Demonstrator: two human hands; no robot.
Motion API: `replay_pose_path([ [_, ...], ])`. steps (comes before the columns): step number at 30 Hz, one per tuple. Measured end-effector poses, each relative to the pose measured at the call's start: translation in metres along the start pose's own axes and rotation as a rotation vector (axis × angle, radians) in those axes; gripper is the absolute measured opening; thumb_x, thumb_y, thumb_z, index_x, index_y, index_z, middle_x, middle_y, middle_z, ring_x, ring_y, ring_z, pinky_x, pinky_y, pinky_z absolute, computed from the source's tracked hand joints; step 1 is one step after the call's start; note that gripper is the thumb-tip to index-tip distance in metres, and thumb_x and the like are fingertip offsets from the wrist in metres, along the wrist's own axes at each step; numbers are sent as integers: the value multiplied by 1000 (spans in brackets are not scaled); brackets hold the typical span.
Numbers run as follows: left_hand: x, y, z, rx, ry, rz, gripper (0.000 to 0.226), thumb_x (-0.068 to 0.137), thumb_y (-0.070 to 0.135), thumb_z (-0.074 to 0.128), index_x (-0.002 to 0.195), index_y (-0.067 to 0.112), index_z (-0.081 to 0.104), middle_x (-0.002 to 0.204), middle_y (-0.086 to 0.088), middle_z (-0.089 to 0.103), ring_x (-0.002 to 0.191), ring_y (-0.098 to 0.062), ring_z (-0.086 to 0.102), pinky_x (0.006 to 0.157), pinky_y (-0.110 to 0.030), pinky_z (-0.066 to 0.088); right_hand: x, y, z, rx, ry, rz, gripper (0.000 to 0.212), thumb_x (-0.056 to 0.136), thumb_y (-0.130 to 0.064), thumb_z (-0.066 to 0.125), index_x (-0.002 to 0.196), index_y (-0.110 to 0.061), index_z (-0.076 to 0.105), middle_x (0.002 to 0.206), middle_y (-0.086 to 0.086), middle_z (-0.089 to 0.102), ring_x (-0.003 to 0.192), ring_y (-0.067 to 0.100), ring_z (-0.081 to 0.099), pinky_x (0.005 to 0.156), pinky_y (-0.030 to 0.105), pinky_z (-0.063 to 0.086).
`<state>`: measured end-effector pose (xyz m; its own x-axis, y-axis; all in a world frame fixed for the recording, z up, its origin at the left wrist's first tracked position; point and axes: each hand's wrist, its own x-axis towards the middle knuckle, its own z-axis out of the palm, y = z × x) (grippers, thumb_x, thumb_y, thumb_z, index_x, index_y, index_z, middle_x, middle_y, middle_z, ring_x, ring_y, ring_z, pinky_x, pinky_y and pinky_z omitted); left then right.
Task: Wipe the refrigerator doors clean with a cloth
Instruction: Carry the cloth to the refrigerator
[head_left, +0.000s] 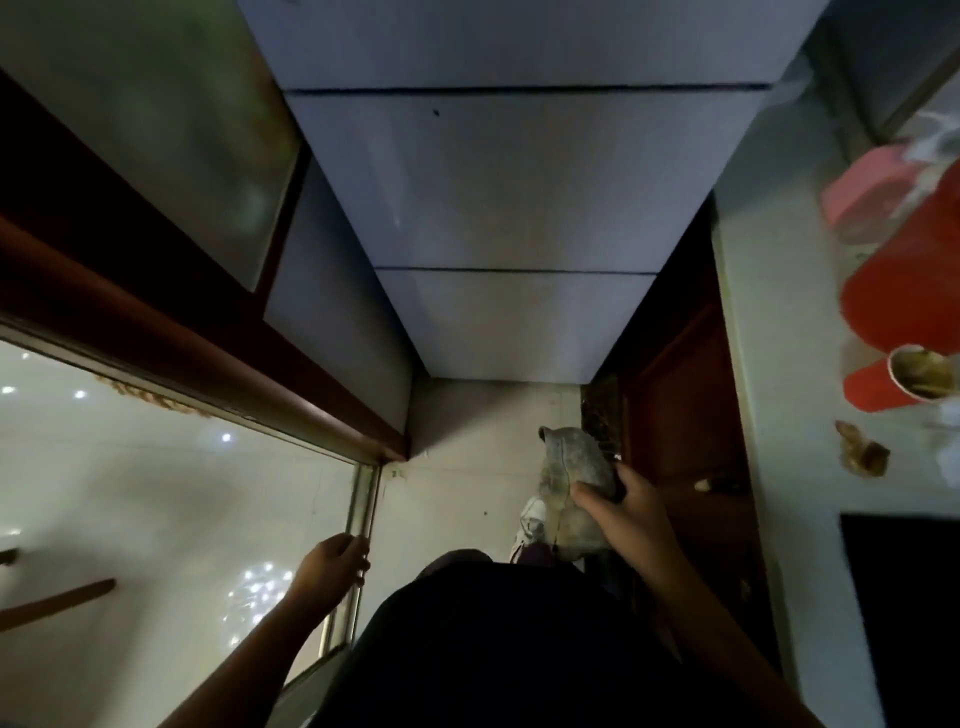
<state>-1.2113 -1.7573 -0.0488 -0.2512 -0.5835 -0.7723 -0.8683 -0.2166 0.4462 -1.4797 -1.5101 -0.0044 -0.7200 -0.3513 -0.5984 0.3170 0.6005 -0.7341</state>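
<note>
Right hand (631, 512) grips the cloth (571, 465), left hand (332, 566) apart.

No writing, label, brand or number can be read. A tiny dark mark (397, 473) on the pale floor tile (467, 499), left of the right hand (631, 512) gripping the crumpled grey cloth (571, 467), is too small to make out.

Grey cloth (571, 467) in right hand (631, 512)
</note>
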Motion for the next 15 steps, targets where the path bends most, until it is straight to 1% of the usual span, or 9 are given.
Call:
replay_pose_path([
  [3,2,19,0,-63,54,-18,29,101,16,50,89,-4,67,78,-15,67,65,-26,60,52,-26,42,35,-46,-4,-76,-121,-75,22,88,-28,78,106,-22,65,100,0,71,87,13,70,63,24,55],
  [4,3,25,0,-85,69,-22,29,102,16,50,90,-4,67,78,-15,67,65,-27,60,53,-27,42,45,-60,-5,-104,-143,-97,22,88,-29,77,104,-21,65,98,0,72,86,13,71,63,25,56],
  [6,6,37,1,-129,88,-19,29,102,17,49,90,-3,67,79,-16,68,65,-27,60,54,-28,42,61,-85,-8,-138,-163,-140,23,87,-30,78,104,-19,66,97,0,73,86,14,71,69,33,61],
  [8,11,54,1,-144,100,2,29,103,18,49,88,1,67,83,-19,69,65,-26,61,55,-28,43,76,-106,-12,-151,-165,-177,22,85,-30,79,102,-20,68,96,-1,73,87,15,72,75,39,62],
  [10,21,76,-3,-136,101,49,29,103,18,48,87,4,67,87,-22,71,66,-26,63,56,-28,43,88,-126,-16,-167,-153,-220,21,84,-31,80,97,-20,68,92,-2,73,84,13,72,74,40,61],
  [12,33,104,-11,-96,108,123,28,104,18,47,91,5,68,92,-22,73,69,-27,65,58,-29,45,97,-144,-22,-184,-129,-269,22,84,-32,81,95,-20,67,91,-2,72,83,13,71,73,40,60],
  [14,42,138,-22,-47,115,215,26,104,17,47,96,5,69,94,-19,73,75,-29,68,60,-29,47,103,-163,-29,-177,-109,-300,23,85,-34,80,97,-20,67,94,-1,73,84,13,72,74,40,61],
  [15,46,156,-28,-27,124,265,25,104,16,47,98,7,69,95,-19,73,76,-30,69,61,-30,48,103,-175,-34,-161,-104,-315,23,85,-34,80,98,-21,67,96,-1,73,84,10,72,74,38,62],
])
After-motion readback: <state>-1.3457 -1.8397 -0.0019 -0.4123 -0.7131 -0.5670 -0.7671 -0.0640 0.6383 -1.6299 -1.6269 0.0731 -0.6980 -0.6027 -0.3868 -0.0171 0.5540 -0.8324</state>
